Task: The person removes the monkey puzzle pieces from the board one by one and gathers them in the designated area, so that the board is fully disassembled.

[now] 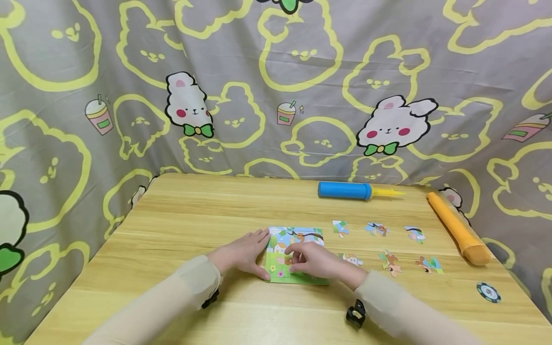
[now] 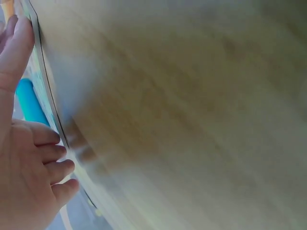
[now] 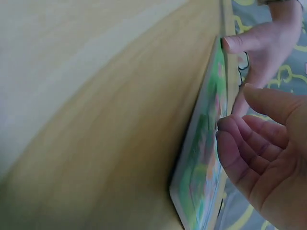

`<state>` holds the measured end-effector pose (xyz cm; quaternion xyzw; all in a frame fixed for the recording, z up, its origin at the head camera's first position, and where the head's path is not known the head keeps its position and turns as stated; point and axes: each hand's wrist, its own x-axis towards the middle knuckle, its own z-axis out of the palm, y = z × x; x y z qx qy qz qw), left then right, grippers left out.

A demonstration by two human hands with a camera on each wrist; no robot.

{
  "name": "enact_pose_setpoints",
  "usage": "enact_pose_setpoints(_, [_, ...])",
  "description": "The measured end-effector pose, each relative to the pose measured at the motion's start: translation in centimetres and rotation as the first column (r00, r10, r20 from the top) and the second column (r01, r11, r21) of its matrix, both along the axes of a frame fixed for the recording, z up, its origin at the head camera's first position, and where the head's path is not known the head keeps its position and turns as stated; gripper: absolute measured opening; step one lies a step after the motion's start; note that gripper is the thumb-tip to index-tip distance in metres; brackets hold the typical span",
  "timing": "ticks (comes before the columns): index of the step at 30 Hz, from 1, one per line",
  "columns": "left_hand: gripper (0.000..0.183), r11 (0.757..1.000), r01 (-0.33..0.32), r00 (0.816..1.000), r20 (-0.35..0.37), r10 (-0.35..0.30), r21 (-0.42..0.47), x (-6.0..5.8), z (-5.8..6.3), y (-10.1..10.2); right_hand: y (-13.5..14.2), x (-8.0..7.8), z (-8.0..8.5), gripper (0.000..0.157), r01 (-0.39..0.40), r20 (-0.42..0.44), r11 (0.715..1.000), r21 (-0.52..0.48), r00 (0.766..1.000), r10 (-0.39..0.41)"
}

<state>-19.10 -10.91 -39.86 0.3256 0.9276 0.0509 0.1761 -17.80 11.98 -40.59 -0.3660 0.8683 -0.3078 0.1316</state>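
A square picture puzzle board (image 1: 280, 244) with a bird on a branch, a small house and flowers lies on the wooden table. My left hand (image 1: 247, 254) rests at its left edge, fingers extended along the side and thumb at the near left corner. Over the board's middle is my right hand (image 1: 314, 261); in the right wrist view its fingers (image 3: 229, 148) bend loosely at the puzzle's face, and the thumb stands apart from them. Nothing shows between that thumb and the fingers. The right hand covers part of the picture.
Loose jigsaw pieces lie in two rows right of the board, among them a deer piece (image 1: 390, 263) and a branch piece (image 1: 415, 234). Farther out are a blue hand pump (image 1: 345, 190), an orange tapered tube (image 1: 457, 227) and a poker chip (image 1: 488, 292). A patterned curtain (image 1: 241, 62) hangs behind.
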Motion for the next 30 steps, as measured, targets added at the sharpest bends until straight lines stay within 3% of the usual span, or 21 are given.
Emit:
enact_pose_setpoints(11, [0.110, 0.999, -0.002, 1.000, -0.011, 0.002, -0.041, -0.1, -0.1, 0.3, -2.0, -0.2, -0.5, 0.049, -0.016, -0.073, 0.994, 0.111, 0.997, 0.024])
enact_pose_setpoints(20, [0.108, 0.999, -0.001, 1.000, -0.012, 0.000, -0.051, 0.1, 0.2, 0.6, -2.6, -0.2, -0.4, 0.037, 0.003, -0.082, 0.986, 0.165, 0.997, 0.011])
enact_pose_setpoints(30, [0.107, 0.998, -0.005, 1.000, -0.011, 0.004, -0.057, 0.2, 0.4, 0.5, -2.7, 0.0, -0.7, 0.042, 0.029, -0.107, 0.986, 0.163, 0.994, -0.011])
